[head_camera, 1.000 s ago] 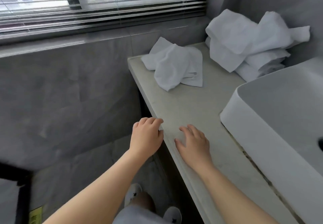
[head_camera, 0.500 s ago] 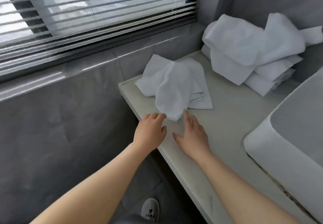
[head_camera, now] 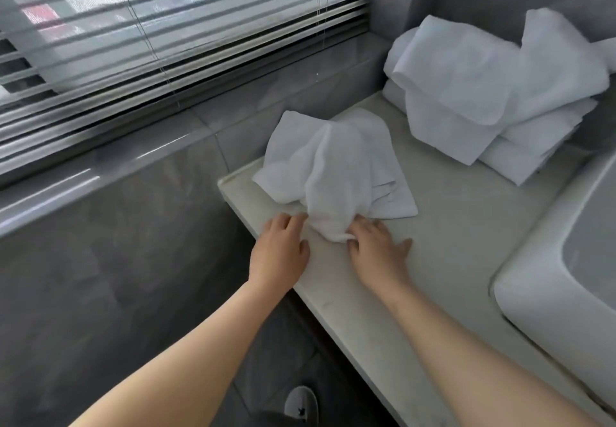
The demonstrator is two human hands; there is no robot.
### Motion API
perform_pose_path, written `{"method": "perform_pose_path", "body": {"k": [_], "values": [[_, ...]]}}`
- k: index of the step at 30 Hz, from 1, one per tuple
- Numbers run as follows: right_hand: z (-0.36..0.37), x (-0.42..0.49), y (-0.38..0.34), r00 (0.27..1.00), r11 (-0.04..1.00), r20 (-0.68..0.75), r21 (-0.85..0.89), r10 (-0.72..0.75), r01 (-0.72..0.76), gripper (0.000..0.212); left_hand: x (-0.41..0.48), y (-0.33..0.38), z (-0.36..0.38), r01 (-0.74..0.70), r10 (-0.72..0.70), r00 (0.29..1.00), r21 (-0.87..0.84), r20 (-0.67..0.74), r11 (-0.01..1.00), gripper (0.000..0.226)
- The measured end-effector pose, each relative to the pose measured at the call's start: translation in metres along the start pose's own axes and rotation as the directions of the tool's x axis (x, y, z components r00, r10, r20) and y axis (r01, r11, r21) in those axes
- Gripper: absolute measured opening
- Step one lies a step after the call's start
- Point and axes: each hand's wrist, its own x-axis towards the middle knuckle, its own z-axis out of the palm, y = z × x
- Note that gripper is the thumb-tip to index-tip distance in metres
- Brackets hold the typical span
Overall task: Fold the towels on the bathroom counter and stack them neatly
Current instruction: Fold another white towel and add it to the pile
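A small crumpled white towel (head_camera: 336, 166) lies at the left end of the pale bathroom counter (head_camera: 460, 246). Its near tip hangs toward the counter's front edge. My right hand (head_camera: 376, 249) pinches that tip between thumb and forefinger, and its other fingers are spread on the counter. Over the front edge, my left hand (head_camera: 280, 253) touches the left side of the same tip with its fingertips. A loose pile of larger white towels (head_camera: 483, 89) sits in the far corner against the wall.
A white basin (head_camera: 560, 296) stands on the counter at the right. A window with slatted blinds (head_camera: 166, 33) and a grey tiled sill run along the left. Grey tiled wall and floor drop away below the counter's front edge, where a shoe (head_camera: 301, 403) shows.
Both hands moved forward along the counter to the small towel. The right hand has taken hold of its near tip, and the left hand's fingers have reached it.
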Motion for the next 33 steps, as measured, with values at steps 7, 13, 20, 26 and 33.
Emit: {"method": "perform_pose_path", "body": {"k": [7,13,20,26,33], "values": [[-0.001,-0.021,0.041,0.946,0.914,-0.324,0.390,0.021,0.113,0.039,0.020,0.000,-0.005,-0.079,0.086,0.995,0.163,-0.039,0.983,0.077],[-0.009,-0.023,0.050,0.938,0.890,-0.325,0.454,0.118,0.046,0.016,0.028,0.009,0.002,-0.066,0.047,0.982,0.095,0.183,0.993,0.062],[-0.011,-0.033,0.065,0.964,0.888,-0.240,0.460,0.110,0.013,0.020,0.019,0.022,-0.009,0.107,-0.085,0.988,-0.175,0.126,0.979,0.018],[-0.013,-0.066,0.083,0.960,0.815,-0.202,0.578,0.195,-0.044,0.023,-0.020,0.035,-0.012,0.370,-0.267,0.927,-0.519,0.263,0.770,0.011],[-0.015,-0.117,0.116,0.969,0.788,-0.182,0.615,0.166,-0.020,0.026,-0.066,0.074,-0.005,0.499,-0.364,0.863,-0.707,0.351,0.502,0.015]]}}
